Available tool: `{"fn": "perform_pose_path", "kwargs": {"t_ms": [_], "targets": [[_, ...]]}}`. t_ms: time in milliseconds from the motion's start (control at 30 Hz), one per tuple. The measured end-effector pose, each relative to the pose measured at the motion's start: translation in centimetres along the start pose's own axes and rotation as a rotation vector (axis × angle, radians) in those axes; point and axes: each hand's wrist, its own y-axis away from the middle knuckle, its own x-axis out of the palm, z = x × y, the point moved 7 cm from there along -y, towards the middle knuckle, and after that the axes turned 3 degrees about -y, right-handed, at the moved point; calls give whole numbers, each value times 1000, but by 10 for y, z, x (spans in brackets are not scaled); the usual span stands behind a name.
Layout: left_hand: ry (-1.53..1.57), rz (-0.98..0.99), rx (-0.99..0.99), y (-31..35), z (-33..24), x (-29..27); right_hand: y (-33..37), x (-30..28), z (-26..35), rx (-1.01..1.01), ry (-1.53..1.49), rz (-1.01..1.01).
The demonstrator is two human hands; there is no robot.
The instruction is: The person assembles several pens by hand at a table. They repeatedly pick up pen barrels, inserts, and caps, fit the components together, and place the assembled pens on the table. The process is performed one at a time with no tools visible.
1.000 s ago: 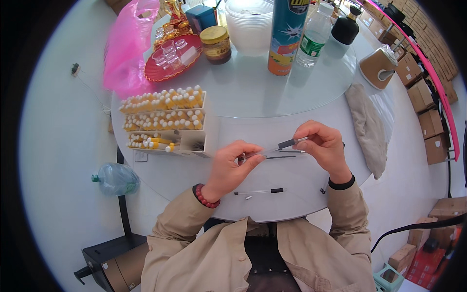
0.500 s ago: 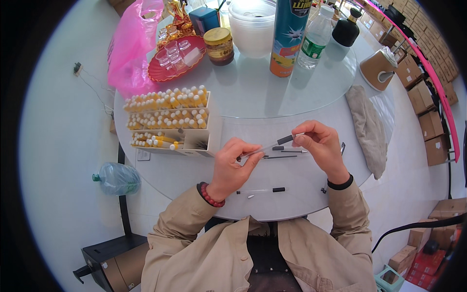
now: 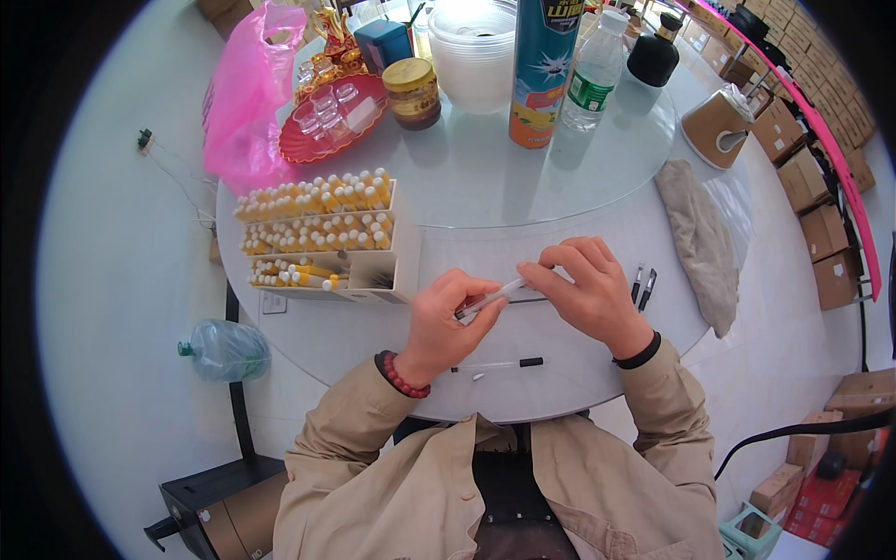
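Bright, diffuse light; brightest zone toward 12 to 1 o'clock. The glass turntable (image 3: 616, 182) carries pale glare and a dim, streaked reflection extending toward 6 o'clock from the spray can (image 3: 544, 84). Shadows on the white tabletop (image 3: 373, 343) are faint and soft-edged. The left hand (image 3: 453, 313) and right hand (image 3: 586, 291) are fairly sharp; the clear pen tube (image 3: 487, 302) shows low contrast. Fisheye distortion bows the pink rail (image 3: 831, 140) at 2 o'clock; black vignetting closes 9 and 3 o'clock.
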Motion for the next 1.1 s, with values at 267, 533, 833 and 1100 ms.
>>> {"fn": "perform_pose_path", "kwargs": {"t_ms": [267, 533, 833, 1100], "targets": [[-191, 105, 152, 0, -4, 11, -33, -25, -16, 460, -774, -291], [255, 210, -196, 16, 46, 38, -110, 46, 52, 178, -721, -119], [-263, 221, 44, 14, 26, 29, -104, 79, 49, 307, -509, 6], [-304, 190, 257, 5, 1, 23, -98, 35, 24, 366, -664, -48]]}}
